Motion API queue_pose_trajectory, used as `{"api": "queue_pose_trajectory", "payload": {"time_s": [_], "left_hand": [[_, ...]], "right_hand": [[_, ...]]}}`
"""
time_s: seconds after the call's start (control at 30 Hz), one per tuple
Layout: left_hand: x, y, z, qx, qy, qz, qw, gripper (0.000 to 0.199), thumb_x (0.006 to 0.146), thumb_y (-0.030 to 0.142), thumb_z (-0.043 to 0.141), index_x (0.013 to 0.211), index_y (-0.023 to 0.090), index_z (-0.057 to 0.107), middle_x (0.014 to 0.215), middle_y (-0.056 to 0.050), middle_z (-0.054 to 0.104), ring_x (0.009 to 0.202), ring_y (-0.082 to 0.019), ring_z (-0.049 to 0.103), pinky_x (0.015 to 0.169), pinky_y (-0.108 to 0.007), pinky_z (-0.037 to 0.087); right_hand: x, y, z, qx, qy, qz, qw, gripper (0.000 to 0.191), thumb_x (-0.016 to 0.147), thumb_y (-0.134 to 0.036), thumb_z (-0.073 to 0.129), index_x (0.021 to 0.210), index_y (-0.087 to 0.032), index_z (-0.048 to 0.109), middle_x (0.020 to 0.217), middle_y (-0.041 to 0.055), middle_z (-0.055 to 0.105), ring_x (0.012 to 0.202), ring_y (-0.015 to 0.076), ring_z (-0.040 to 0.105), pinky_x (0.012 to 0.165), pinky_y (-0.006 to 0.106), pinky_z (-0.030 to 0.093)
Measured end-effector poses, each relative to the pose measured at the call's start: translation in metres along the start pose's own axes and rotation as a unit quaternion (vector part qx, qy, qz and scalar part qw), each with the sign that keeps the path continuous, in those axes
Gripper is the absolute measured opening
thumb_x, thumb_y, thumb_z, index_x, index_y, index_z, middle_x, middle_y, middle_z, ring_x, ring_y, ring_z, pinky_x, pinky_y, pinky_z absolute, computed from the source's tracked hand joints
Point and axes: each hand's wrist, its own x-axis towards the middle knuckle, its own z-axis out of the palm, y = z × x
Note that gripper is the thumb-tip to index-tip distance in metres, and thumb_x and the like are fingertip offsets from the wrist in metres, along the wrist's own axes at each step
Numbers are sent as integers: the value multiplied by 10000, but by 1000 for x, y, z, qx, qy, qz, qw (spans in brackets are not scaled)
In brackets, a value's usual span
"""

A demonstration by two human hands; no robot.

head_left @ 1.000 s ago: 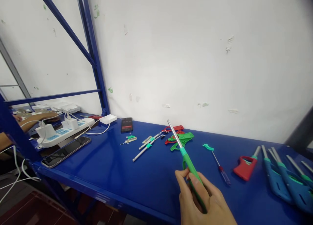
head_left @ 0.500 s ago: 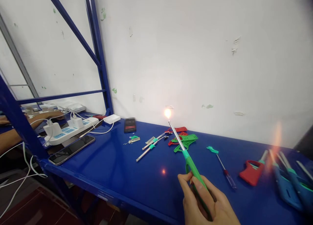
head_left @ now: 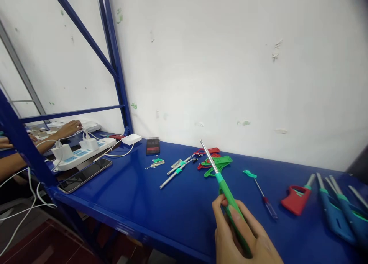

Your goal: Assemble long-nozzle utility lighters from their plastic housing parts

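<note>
My right hand [head_left: 241, 229] is closed around the green handle of a long-nosed gas lighter [head_left: 227, 191]. The lighter's metal barrel points up and away to the left, and no flame shows at its tip. A finger is bent at the trigger side. Beyond the barrel lie green handle shells [head_left: 221, 165] and red handle shells [head_left: 211, 152]. Left of them are loose metal lighter barrels [head_left: 172, 177] with turquoise collars, and a small clear part [head_left: 157, 164]. A screwdriver [head_left: 268, 207] and a turquoise trigger piece [head_left: 249, 174] lie right of the lighter. My left hand is out of view.
A red lighter [head_left: 296, 200] and several blue lighters [head_left: 335, 214] lie at right. At left are a phone [head_left: 86, 175], a power strip [head_left: 77, 156] with white cables, and a blue rack post [head_left: 116, 64]. Behind them reaches a co-worker's hand [head_left: 69, 129]. A dark device [head_left: 152, 146] lies near the wall.
The flame at the lighter's tip has gone out, along with its glare. My right hand holds the lighter in nearly the same place. The co-worker's hand has risen near the plugs.
</note>
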Motion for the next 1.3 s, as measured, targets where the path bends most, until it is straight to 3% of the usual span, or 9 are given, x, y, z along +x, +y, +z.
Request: {"api": "queue_pose_trajectory", "payload": {"time_s": [0.1,0.23,0.33,0.4,0.5,0.63,0.9,1.3], "left_hand": [[-1,-5,-2,-4,2,-16,1000,775,830,296,858,1504,284,476,1143,-61,727,1097,-283,726,969,-338,568],[0,-13,-7,-36,-6,-36,999,725,881,432,779,1516,258,477,1199,-94,708,1147,-304,692,1029,-373,538],[4,-13,-13,-133,-45,-24,990,699,890,524,750,1484,230,525,1266,-127,679,1162,-315,667,1011,-385,537],[8,-9,-18,-172,-90,-24,981,682,890,521,762,1465,220,553,1154,-107,688,1072,-278,672,925,-344,542],[13,0,-24,-158,-134,-41,977,608,887,441,806,1423,246,595,1011,-47,668,953,-199,650,839,-265,510],[16,9,-27,-123,-150,-47,980,545,898,405,800,1390,265,610,1026,-42,675,940,-184,633,833,-256,504],[20,18,-31,-108,-171,-60,978,491,862,301,800,1319,236,635,992,-39,700,871,-158,620,795,-241,497],[18,18,-30,-112,-166,-67,978,426,862,275,776,1268,249,645,973,-26,680,846,-149,605,773,-243,495]], "right_hand": [[-4,1,3,-7,-5,-2,1000,691,731,-654,869,1297,-300,688,873,13,683,825,219,676,708,263,571],[-18,0,11,-11,1,-29,1000,686,819,-580,814,1418,-333,590,893,-12,626,792,180,600,717,241,542],[-24,-6,15,-29,2,-72,997,702,811,-577,807,1420,-306,587,1044,14,652,878,197,604,941,309,542],[-25,-10,16,-51,-3,-96,994,680,858,-615,746,1430,-286,580,1135,34,660,906,202,604,1028,348,511],[-24,-12,14,-88,-4,-122,989,662,915,-634,667,1464,-282,552,1208,48,663,991,224,615,987,331,513],[-26,-8,11,-124,4,-143,982,626,964,-643,592,1479,-293,530,1334,64,644,1175,276,608,1012,349,492],[-27,-2,12,-178,12,-156,972,491,1028,-491,533,1493,-338,498,1312,57,678,1125,260,654,988,367,486],[-33,-7,18,-214,20,-155,964,484,1047,-473,484,1513,-341,493,1339,69,682,1148,279,675,963,398,530]]}}
